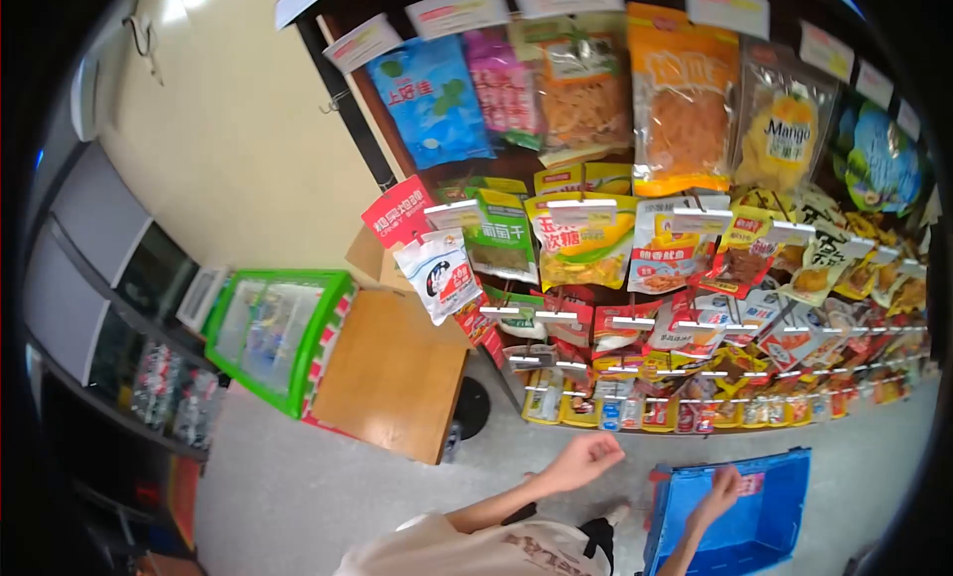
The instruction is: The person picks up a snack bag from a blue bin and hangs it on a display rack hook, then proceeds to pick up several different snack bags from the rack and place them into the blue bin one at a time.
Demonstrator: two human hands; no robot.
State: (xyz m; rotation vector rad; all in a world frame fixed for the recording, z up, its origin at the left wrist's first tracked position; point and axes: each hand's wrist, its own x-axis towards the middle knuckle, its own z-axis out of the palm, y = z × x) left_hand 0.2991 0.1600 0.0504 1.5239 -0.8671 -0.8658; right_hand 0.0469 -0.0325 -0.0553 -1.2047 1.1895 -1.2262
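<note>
Left hand (581,462) low in the near middle, fingers curled into a loose fist, nothing visible inside it, held over the grey floor (318,487) just short of the bottom row of the snack rack (695,308). Right hand (723,492) to the right of it, at the near left rim of a blue crate (769,521), fingers bent downward beside a small red-and-white label (751,484) on the crate's wall; too small to tell whether gripping the rim or only resting on it. Crate on the floor at the near right, open-topped, just in front of the rack's lowest packets.

Rack filling the far right: rows of hanging snack bags with white price tags, among them a yellow mango bag (784,129), an orange bag (683,104) and a light blue bag (432,99) further left. Left of the rack a wooden box (392,372), and beside that, further left again, a green-framed glass case (273,333). Dark shelving (109,318) along the far left wall.
</note>
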